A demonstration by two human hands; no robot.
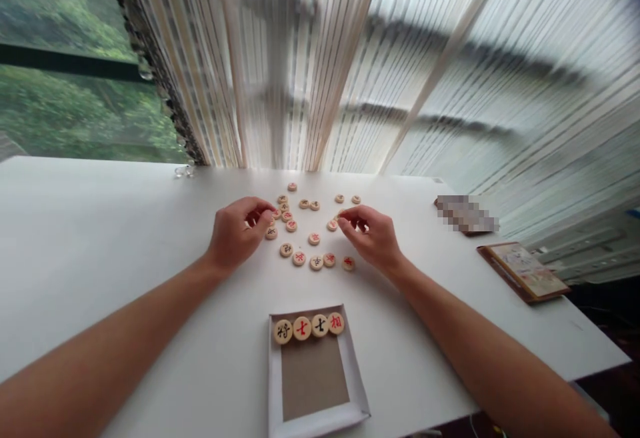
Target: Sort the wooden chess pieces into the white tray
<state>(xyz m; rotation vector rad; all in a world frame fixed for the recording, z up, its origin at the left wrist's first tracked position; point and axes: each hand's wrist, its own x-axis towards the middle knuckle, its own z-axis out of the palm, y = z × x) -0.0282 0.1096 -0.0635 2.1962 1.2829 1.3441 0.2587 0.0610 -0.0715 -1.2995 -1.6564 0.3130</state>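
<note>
Round wooden pieces with red or black characters lie scattered on the white table, among them a red-marked piece [314, 239] near the middle. My left hand [243, 228] is at the left edge of the group, its thumb and fingers closed together beside a few pieces. On the right, my right hand [369, 233] has its fingertips pinched at a red-marked piece [332, 225]; whether it grips that piece is hard to tell. Nearer to me, an open white box [357, 385] holds several larger-looking pieces in a row along its far side, one being a black-marked piece [283, 331].
The white table [100, 238] reaches a window with a striped curtain [320, 58]. At the right lie a brown-edged notebook or card [525, 270] and a blurred-out item [467, 215]. Small clear objects [184, 171] sit at the far left edge.
</note>
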